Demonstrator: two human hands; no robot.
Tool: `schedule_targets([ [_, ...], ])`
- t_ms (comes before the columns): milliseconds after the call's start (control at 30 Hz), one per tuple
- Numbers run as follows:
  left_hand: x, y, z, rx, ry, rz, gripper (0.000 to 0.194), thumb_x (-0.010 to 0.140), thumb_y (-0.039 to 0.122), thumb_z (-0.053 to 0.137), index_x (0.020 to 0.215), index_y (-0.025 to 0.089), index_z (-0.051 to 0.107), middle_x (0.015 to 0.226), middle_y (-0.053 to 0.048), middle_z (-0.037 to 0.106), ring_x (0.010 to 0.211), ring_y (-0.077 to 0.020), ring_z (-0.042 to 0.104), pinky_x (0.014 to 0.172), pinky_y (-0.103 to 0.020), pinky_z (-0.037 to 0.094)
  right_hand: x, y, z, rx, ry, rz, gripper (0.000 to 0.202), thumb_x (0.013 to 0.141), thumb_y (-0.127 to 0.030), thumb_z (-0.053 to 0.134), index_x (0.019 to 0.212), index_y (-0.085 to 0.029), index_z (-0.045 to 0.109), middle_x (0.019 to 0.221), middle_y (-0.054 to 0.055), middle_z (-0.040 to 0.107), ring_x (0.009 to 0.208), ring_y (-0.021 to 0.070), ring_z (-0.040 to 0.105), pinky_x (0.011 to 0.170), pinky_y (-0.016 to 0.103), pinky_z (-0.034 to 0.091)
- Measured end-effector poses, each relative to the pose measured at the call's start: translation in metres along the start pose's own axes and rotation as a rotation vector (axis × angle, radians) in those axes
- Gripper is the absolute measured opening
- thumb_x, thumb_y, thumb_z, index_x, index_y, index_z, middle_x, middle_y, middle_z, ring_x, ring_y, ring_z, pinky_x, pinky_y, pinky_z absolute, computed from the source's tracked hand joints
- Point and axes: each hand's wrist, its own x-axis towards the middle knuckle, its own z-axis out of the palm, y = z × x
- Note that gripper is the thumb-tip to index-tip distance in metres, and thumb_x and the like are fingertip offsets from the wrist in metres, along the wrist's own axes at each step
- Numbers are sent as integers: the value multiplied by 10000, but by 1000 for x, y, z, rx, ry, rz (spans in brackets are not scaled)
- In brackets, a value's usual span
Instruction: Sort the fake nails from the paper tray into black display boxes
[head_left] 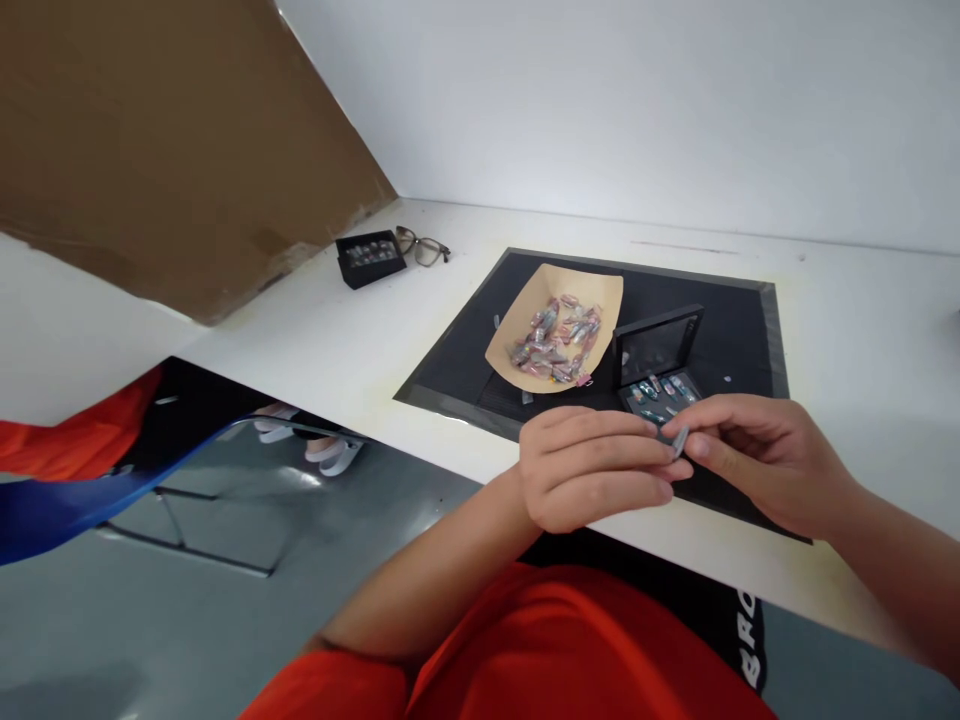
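A small greyish press-on nail (680,441) sits at the meeting fingertips of both hands, above the mat's front edge. My left hand (592,470) closes on it from the left, fingers lying together. From the right, my right hand (757,455) pinches it between thumb and forefinger. Just behind them is a black box (694,378) with its windowed lid raised; several shiny blue-green and pinkish nails lie inside, the front part hidden by my fingers. To its left, a tan paper tray (517,325) carries a heap of small, clear-wrapped nails.
A black mat (739,330) lies under the tray and box on the white table (330,345). At the back left are another black box (371,258) of nails and eyeglasses (424,248). Brown board (172,140) stands left. Another person's red sleeve (82,430) shows at far left.
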Motion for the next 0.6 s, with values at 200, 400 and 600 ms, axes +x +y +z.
schedule_targets([
  [200,-1,-11,24,-178,82,11,75,1060,202,792,1082,225,724,925,10,903,855,-136,882,811,-214,728,2,0,-7,42,-44,94,601,946,-836,751,840,-247,798,607,-3,649,519,121,561,450,237,465],
  [400,0,-13,28,-135,19,-53,50,1056,209,743,1023,215,706,777,57,846,565,-96,750,556,-229,571,15,10,-39,-41,43,159,529,963,-785,761,902,-261,719,593,-65,513,521,109,439,455,252,362],
  [600,-1,-13,14,-22,-148,-201,123,983,135,670,1000,194,776,695,50,781,556,-99,712,549,-219,526,16,37,-44,-210,-61,228,468,949,-685,797,808,-244,733,557,-63,495,506,104,391,448,261,294],
])
